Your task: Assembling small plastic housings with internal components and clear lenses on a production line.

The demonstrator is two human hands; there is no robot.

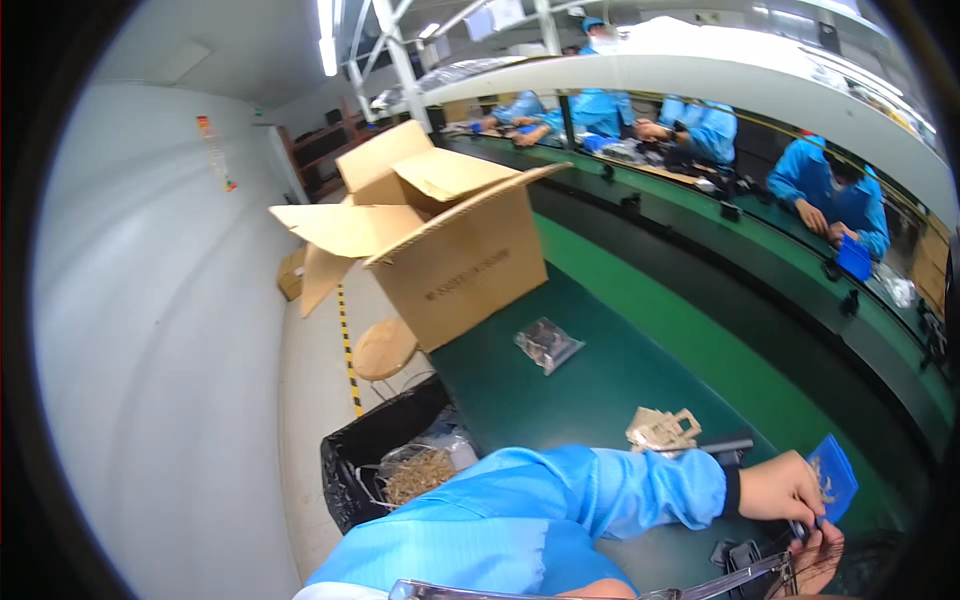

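My left arm is covered by a bright blue work coat of smooth, slightly shiny cloth, and the sleeve point(600, 490) bunches into soft folds along its length. It ends at the wrist in a narrow black knitted cuff point(733, 490) that hugs tight. My left hand point(785, 488) is bare, with no glove or ring that I can see. My right hand point(818, 555) is also bare, and only its fingers show at the lower edge. The same blue cloth spreads wide across my chest at the bottom.

The right hand point(818, 556) is half cut off by the lower edge
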